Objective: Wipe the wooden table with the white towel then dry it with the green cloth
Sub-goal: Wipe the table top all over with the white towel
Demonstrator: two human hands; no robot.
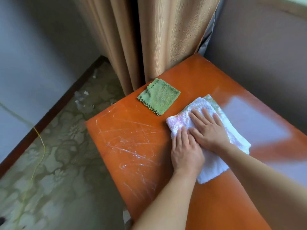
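- The left hand (pixel 186 153) lies flat on the white towel (pixel 214 161) at the centre right of the frame, fingers (pixel 183 135) stretched out and together, gripping nothing.
- The right hand (pixel 209 128) presses palm-down just beside it, fingers spread flat on the towel, the two hands touching.
- The towel is folded and lies on the orange wooden surface (pixel 132 138), right of middle.
- The green cloth (pixel 158 96) lies folded on the surface above and left of the towel, near it but apart.
- Pale scratch-like streaks (pixel 131 146) mark the surface left of the hands.
- A tan curtain (pixel 149 39) hangs at the top centre.
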